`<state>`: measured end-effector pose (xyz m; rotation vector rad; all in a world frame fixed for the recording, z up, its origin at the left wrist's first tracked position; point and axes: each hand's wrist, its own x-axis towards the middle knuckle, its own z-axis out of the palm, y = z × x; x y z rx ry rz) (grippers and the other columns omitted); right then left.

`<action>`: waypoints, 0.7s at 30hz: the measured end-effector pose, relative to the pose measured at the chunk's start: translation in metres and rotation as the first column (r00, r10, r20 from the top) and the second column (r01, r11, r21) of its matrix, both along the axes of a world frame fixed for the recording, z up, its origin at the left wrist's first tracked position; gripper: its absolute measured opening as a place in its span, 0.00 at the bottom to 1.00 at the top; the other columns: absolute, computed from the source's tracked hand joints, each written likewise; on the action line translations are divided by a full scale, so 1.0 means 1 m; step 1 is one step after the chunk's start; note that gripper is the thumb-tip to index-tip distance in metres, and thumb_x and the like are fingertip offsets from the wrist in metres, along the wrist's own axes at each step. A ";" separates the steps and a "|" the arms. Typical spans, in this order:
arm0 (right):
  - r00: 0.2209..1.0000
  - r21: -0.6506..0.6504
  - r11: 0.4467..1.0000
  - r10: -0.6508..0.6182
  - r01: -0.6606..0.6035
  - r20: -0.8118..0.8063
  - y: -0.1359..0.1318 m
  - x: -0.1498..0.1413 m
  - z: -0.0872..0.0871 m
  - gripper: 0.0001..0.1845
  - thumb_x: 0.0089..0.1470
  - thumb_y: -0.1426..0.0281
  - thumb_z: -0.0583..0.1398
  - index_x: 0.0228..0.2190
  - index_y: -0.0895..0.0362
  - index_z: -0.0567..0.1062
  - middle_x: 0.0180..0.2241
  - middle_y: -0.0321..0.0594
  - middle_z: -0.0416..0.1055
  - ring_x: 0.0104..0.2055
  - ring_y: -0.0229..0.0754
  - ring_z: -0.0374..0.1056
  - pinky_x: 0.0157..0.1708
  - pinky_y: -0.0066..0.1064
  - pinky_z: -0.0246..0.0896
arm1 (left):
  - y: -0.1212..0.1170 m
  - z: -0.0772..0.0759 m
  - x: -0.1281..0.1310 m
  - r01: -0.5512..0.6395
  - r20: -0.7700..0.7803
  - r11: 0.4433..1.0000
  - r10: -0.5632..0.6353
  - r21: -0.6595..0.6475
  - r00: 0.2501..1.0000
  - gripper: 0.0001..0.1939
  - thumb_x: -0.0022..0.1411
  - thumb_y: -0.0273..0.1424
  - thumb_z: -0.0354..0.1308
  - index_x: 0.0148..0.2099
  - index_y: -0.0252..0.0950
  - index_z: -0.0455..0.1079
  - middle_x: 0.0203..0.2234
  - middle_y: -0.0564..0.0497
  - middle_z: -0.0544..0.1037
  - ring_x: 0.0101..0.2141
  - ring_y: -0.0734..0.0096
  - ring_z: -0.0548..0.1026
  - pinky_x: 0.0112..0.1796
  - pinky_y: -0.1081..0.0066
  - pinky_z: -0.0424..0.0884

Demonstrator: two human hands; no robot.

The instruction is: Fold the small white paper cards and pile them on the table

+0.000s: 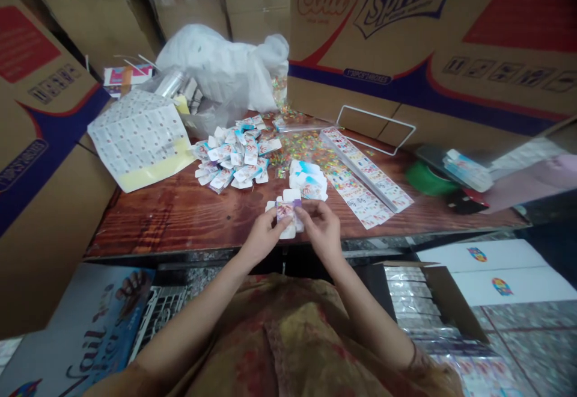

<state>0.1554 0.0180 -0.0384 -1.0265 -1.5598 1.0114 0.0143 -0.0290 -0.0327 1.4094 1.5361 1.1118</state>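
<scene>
Between my two hands, near the table's front edge, is a small printed carton (pixel 285 209), white and purple with its end flaps sticking out. My left hand (pixel 267 228) pinches its left side between thumb and fingers. On the other side my right hand (pixel 322 225) grips the purple edge with thumb and fingertips. Just beyond lies a stack of flat carton blanks (pixel 308 179). Farther left is a heap of small folded cartons (pixel 237 153), white and light blue. Whether the held carton contains anything is hidden.
Small colourful pieces (pixel 297 147) lie scattered behind the blanks. Printed sticker strips (pixel 360 180) and a green tape roll (pixel 428 177) are to the right. A sticker sheet (pixel 142 138) lies left, near a white plastic bag (pixel 216 60). Big cardboard boxes (pixel 433 42) wall the wooden table (pixel 171 222).
</scene>
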 end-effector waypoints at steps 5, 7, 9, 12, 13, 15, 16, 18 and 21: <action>0.910 0.475 0.878 -0.147 -0.061 0.388 -0.005 0.011 0.012 0.12 0.55 0.64 0.61 0.42 0.52 0.76 0.39 0.43 0.70 0.42 0.47 0.66 0.52 0.48 0.54 | -0.003 0.011 0.005 0.135 -0.147 0.991 -0.135 -0.012 0.980 0.09 0.63 0.34 0.49 0.38 0.33 0.66 0.28 0.51 0.72 0.29 0.70 0.69 0.31 0.72 0.62; 0.913 0.497 0.862 -0.117 -0.103 0.391 -0.003 0.012 0.013 0.08 0.56 0.66 0.60 0.39 0.51 0.76 0.35 0.40 0.71 0.39 0.44 0.67 0.55 0.49 0.51 | -0.004 0.015 0.007 0.139 -0.218 0.990 -0.140 -0.019 0.966 0.08 0.62 0.32 0.48 0.37 0.34 0.65 0.26 0.52 0.70 0.27 0.71 0.66 0.29 0.73 0.60; 0.939 0.495 0.865 -0.097 -0.085 0.331 -0.003 0.012 0.015 0.04 0.56 0.68 0.60 0.34 0.52 0.76 0.31 0.37 0.72 0.36 0.42 0.69 0.56 0.48 0.50 | -0.004 0.016 0.009 0.138 -0.228 0.990 -0.142 -0.033 0.963 0.07 0.62 0.32 0.49 0.35 0.34 0.65 0.24 0.54 0.68 0.26 0.72 0.65 0.29 0.73 0.59; 0.958 0.501 0.857 -0.033 -0.119 0.285 -0.007 0.013 0.021 0.06 0.57 0.71 0.59 0.29 0.53 0.74 0.30 0.34 0.74 0.35 0.39 0.71 0.60 0.47 0.46 | -0.003 0.016 0.011 0.151 -0.095 0.987 -0.155 -0.047 0.983 0.06 0.59 0.32 0.50 0.36 0.34 0.64 0.27 0.55 0.68 0.29 0.73 0.65 0.32 0.73 0.63; 0.957 0.508 0.849 -0.005 -0.149 0.290 -0.009 0.013 0.024 0.06 0.57 0.72 0.58 0.28 0.52 0.74 0.30 0.33 0.74 0.35 0.39 0.71 0.61 0.47 0.43 | -0.003 0.015 0.011 0.159 -0.017 0.985 -0.160 -0.061 0.987 0.06 0.59 0.32 0.51 0.37 0.34 0.63 0.28 0.55 0.69 0.30 0.74 0.66 0.33 0.73 0.64; 0.951 0.518 0.833 0.034 -0.196 0.306 -0.015 0.015 0.029 0.07 0.58 0.73 0.57 0.28 0.53 0.72 0.30 0.32 0.75 0.33 0.37 0.71 0.62 0.48 0.40 | -0.003 0.016 0.012 0.213 0.152 0.970 -0.194 -0.117 0.969 0.07 0.57 0.32 0.51 0.38 0.34 0.62 0.27 0.55 0.69 0.30 0.74 0.68 0.33 0.73 0.66; 0.947 0.512 0.832 0.048 -0.214 0.318 -0.017 0.016 0.031 0.08 0.58 0.74 0.56 0.28 0.53 0.71 0.29 0.32 0.74 0.32 0.37 0.71 0.62 0.48 0.39 | -0.003 0.016 0.012 0.262 0.222 0.953 -0.226 -0.152 0.949 0.07 0.57 0.32 0.51 0.37 0.34 0.62 0.26 0.55 0.69 0.28 0.74 0.68 0.31 0.73 0.66; 0.929 0.472 0.843 0.086 -0.260 0.359 -0.021 0.017 0.034 0.08 0.59 0.74 0.56 0.28 0.54 0.70 0.27 0.32 0.73 0.30 0.36 0.70 0.62 0.49 0.38 | -0.004 0.015 0.013 0.342 0.289 0.919 -0.278 -0.198 0.916 0.05 0.56 0.31 0.51 0.33 0.34 0.62 0.20 0.56 0.68 0.24 0.76 0.67 0.26 0.75 0.65; 0.886 0.361 0.863 0.186 -0.354 0.425 -0.025 0.020 0.038 0.08 0.59 0.74 0.55 0.27 0.55 0.69 0.26 0.31 0.72 0.29 0.36 0.69 0.62 0.50 0.38 | -0.006 0.012 0.013 0.305 0.212 0.933 -0.264 -0.192 0.941 0.05 0.52 0.28 0.55 0.29 0.34 0.61 0.16 0.59 0.65 0.18 0.79 0.64 0.21 0.77 0.60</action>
